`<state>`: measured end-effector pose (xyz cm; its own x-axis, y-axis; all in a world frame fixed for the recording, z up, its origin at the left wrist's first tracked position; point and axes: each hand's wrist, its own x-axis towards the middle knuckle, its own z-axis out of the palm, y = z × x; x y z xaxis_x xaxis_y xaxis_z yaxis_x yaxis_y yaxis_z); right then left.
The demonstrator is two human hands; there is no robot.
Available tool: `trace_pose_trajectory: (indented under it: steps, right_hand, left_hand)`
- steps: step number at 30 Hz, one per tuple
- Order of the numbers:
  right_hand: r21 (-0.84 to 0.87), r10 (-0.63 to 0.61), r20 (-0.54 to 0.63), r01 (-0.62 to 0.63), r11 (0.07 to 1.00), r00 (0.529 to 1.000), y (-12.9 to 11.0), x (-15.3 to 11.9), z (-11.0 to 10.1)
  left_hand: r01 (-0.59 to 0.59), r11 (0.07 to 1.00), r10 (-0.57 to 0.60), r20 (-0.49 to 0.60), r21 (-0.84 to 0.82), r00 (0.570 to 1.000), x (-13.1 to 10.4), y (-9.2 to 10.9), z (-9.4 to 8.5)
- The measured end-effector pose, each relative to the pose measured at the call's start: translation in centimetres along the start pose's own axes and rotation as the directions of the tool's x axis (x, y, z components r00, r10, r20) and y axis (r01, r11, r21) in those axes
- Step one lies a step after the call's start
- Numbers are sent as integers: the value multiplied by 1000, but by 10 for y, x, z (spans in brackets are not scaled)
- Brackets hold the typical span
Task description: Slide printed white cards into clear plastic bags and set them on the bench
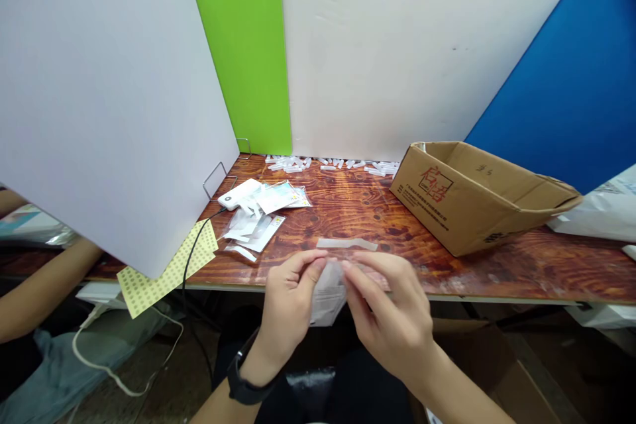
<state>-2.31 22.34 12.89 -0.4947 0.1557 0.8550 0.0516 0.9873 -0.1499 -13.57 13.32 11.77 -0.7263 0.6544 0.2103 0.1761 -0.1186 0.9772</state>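
Between my two hands, just over the table's front edge, hangs a small translucent plastic bag [328, 295] with faint print on it. My left hand [288, 301], with a black band at the wrist, pinches the bag's top left corner between thumb and forefinger. The fingers of my right hand [392, 308] are closed at its top right corner. A clear flat strip [348, 244] lies on the table just beyond my fingertips. What the bag contains, if anything, I cannot make out.
Small packets [265, 232] lie left beside a white device [241, 193] with a black cable. Yellow dotted sticker sheets [171, 268] overhang the edge. White tube pieces [288, 163] line the back panel. A cardboard box [447, 205] stands right. Another person's arm [50, 288] shows left.
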Motion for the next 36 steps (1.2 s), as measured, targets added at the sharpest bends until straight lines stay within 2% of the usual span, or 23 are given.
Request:
trace_pose_trajectory:
  steps: [2, 5, 11, 15, 18, 23, 27, 29, 33, 36]
  right_hand:
    - [127, -17, 61, 9, 992, 998, -1, 9, 0]
    - [243, 28, 133, -60, 968, 991, 2, 21, 0]
    - [329, 33, 286, -131, 935, 958, 13, 33, -8]
    - [350, 24, 415, -185, 918, 909, 21, 39, -14]
    - [369, 52, 486, -259, 893, 872, 26, 40, -16]
    - [372, 111, 538, -354, 858, 835, 30, 35, -17]
    - [359, 157, 562, -410, 839, 812, 32, 34, -16]
    - [352, 184, 545, -422, 835, 818, 32, 32, -14]
    - [328, 209, 469, -389, 861, 858, 31, 26, -10]
    - [312, 212, 457, -379, 871, 864, 31, 21, -8]
  left_hand:
    - [-136, 984, 133, 36, 111, 990, -5, 1, 2]
    - [-277, 947, 265, 96, 163, 960, -12, -2, 2]
    - [-370, 900, 331, 189, 232, 924, -13, -8, -2]
    - [-375, 901, 324, 236, 218, 916, -12, -8, 0]
    - [-328, 930, 276, 271, 169, 922, -13, -9, 3]
    - [-224, 967, 176, 322, 120, 930, -14, -9, 4]
    - [-209, 970, 156, 341, 124, 927, -14, -11, 5]
    - [-219, 967, 162, 346, 132, 924, -14, -11, 6]
    - [-214, 962, 143, 351, 173, 925, -13, -12, 7]
    - [-208, 962, 136, 349, 177, 927, -11, -11, 8]
